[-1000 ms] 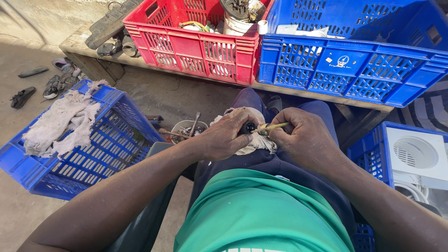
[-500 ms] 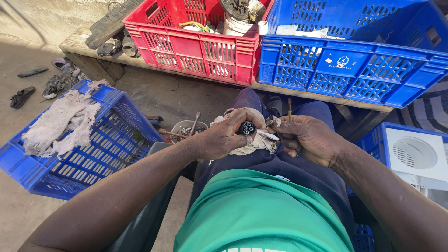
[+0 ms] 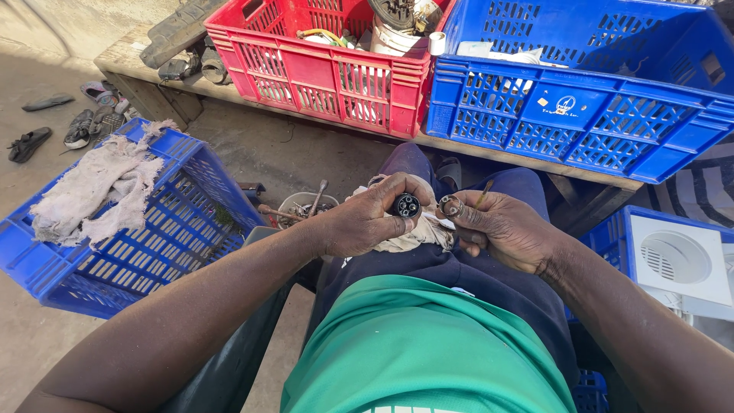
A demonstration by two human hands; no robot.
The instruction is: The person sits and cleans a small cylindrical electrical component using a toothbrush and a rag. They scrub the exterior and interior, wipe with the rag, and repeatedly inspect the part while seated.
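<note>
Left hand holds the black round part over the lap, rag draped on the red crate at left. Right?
Not quite. In the head view the rag is draped on a blue crate at left; the red crate sits up on the bench. The left hand does hold the black round part over the lap.

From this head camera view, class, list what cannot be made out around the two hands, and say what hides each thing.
- Black round part: its body is covered by the left hand; only the end face shows.
- Thin stick in the right hand: its lower end is hidden by the fingers.
- Small bowl behind the left wrist: contents too small to tell.
- White fan unit: cut off by the right edge.
</note>
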